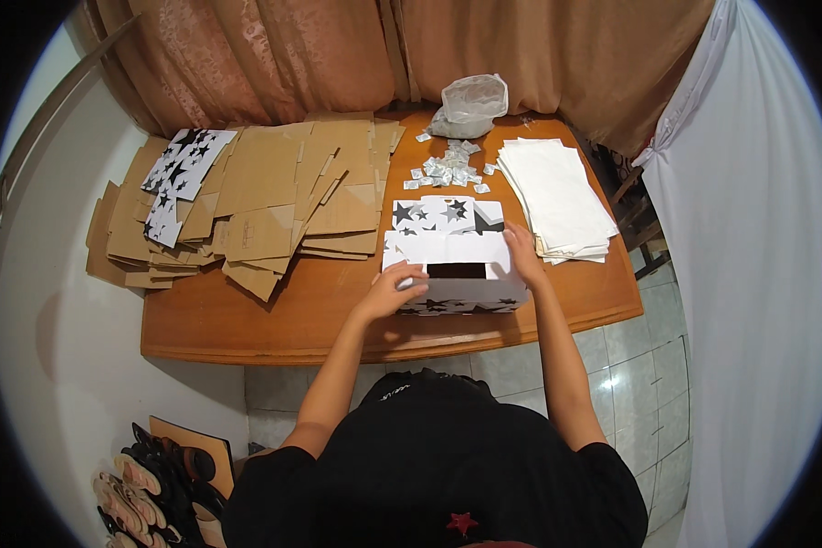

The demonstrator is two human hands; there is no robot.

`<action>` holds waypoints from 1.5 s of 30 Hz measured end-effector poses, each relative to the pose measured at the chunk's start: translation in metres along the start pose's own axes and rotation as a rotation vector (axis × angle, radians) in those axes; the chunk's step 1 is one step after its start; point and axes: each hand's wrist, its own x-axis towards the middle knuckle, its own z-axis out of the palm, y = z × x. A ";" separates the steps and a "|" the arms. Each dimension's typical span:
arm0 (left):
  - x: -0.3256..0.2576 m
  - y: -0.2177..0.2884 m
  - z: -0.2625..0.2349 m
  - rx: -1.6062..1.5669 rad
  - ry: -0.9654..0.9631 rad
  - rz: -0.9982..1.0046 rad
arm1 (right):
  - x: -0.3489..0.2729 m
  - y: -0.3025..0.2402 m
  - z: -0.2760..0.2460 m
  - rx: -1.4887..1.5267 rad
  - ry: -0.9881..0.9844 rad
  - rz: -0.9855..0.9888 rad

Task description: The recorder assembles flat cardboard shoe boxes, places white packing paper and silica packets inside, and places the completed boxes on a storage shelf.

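Observation:
A white cardboard box (452, 247) with black and grey stars stands near the front edge of the wooden table. Its star-printed lid panel is raised at the far side, and its white flaps are partly folded in, leaving a dark gap in the top. At the near left corner, my left hand (395, 290) grips the box's edge with bent fingers. My right hand (522, 257) holds the upper right side, its fingers along the edge there. Beyond the box lie several small silvery sachets (449, 170), loosely heaped.
Flattened brown cardboard boxes (260, 173) are piled on the left of the wooden table (274, 331), with a star-printed flat piece (181, 166) on top. An open translucent plastic bag (475, 102) stands behind the sachets. White sheets (557, 194) are stacked on the right. Shoes (137, 493) sit at lower left.

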 end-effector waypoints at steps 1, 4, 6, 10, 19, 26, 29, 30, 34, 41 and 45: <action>0.004 0.001 0.004 0.006 0.170 0.021 | 0.001 0.002 -0.002 0.190 0.018 -0.029; 0.015 0.004 0.020 0.148 0.451 0.022 | -0.007 0.003 -0.008 0.202 0.042 -0.063; 0.021 0.002 0.028 0.287 0.731 -0.200 | -0.017 -0.004 -0.004 0.040 0.031 -0.077; 0.034 -0.009 0.027 0.154 0.769 -0.375 | -0.031 -0.019 0.007 -0.187 0.052 -0.084; 0.035 0.019 0.030 0.335 0.673 -0.533 | -0.036 -0.040 0.018 -0.418 0.047 0.112; 0.038 0.035 0.028 0.394 0.606 -0.627 | -0.038 -0.053 0.019 -0.542 0.009 0.194; 0.038 0.036 0.029 0.432 0.588 -0.637 | -0.039 -0.060 0.017 -0.564 -0.016 0.230; 0.038 0.034 0.029 0.432 0.580 -0.649 | -0.039 -0.058 0.019 -0.563 -0.017 0.232; 0.040 0.021 0.035 0.466 0.659 -0.524 | -0.040 -0.051 0.019 -0.543 0.015 0.145; 0.060 0.031 0.023 0.805 0.481 -0.159 | -0.041 -0.009 0.018 -0.227 0.218 -0.048; 0.070 0.022 0.013 0.785 0.406 -0.129 | -0.050 -0.014 0.015 -0.273 0.205 0.046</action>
